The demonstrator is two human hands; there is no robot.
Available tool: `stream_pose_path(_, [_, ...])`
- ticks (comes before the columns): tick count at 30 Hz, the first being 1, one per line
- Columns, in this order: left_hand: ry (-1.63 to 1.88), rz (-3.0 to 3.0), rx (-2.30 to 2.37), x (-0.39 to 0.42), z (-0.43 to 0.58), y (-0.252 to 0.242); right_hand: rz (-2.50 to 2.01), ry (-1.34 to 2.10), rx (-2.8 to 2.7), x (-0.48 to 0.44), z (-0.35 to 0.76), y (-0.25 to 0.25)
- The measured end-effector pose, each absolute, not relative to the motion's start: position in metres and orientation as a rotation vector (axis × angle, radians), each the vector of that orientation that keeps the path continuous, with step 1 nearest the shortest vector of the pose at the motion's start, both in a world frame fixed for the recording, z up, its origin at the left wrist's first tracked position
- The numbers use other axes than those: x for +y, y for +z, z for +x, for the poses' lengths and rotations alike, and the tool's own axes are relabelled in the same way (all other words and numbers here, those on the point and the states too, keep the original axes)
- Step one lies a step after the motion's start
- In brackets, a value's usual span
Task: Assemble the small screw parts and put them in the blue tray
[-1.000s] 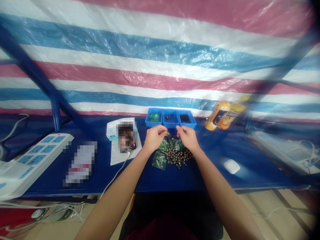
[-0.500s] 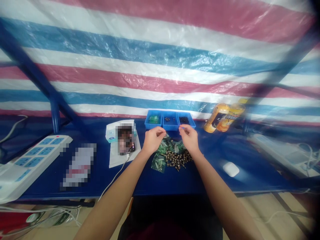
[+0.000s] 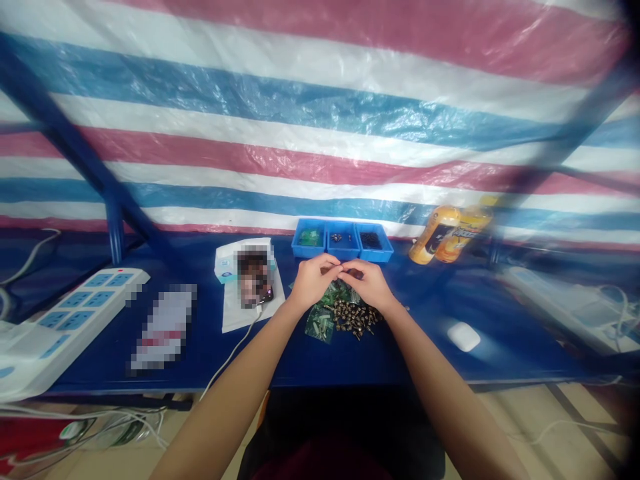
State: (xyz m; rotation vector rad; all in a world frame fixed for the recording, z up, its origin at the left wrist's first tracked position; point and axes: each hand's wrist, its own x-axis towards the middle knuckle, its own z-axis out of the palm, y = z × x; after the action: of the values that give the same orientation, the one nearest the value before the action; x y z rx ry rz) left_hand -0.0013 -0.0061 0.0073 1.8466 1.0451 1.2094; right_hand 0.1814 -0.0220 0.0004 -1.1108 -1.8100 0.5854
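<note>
1. Directly ahead in the head view, the left hand (image 3: 311,283) and the right hand (image 3: 369,284) meet over the middle of the blue table (image 3: 430,350). Their fingertips (image 3: 336,269) touch each other.
2. Both hands are curled in and pinched at the tips. Whatever sits between them is too small to make out.
3. Just below the hands, on the table, lies a heap of small brass-coloured parts (image 3: 356,319). The right wrist is above its far edge.
4. Green packets (image 3: 319,325) lie against the heap's left side and run on under the hands.
5. Behind the hands, near the wall, stands a blue tray (image 3: 342,255) with three compartments: green pieces in the left one, a few small dark bits in the middle one, and dark pieces in the right one.
6. To the left of the hands is a white paper packet (image 3: 231,310), with a white cable (image 3: 231,352) trailing off the table's front edge.
7. A white power strip (image 3: 60,320) lies at the far left.
8. To the right, a small white case (image 3: 463,336) sits well apart from the heap, and orange bottles (image 3: 440,233) stand near the tray.
9. A red, white and blue striped tarp (image 3: 320,100) fills the background.
</note>
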Motion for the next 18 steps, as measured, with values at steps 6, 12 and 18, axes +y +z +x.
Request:
stream_pose_path(6, [1.190, 1.915, 1.072, -0.0091, -0.0013, 0.0096, -1.177, 0.543, -1.775, -0.0187, 0.1832, -0.0017])
stream_pose_path(12, [1.182, 1.981, 1.145, -0.0083, -0.0027, 0.0102, -1.259, 0.673, -1.583, -0.0190, 0.1863, 0.0005])
stream_pose_path(18, [1.162, 2.012, 1.155, -0.0074, -0.0037, 0.0095, -1.411, 0.527, -1.616, -0.0206, 0.1882, 0.0021])
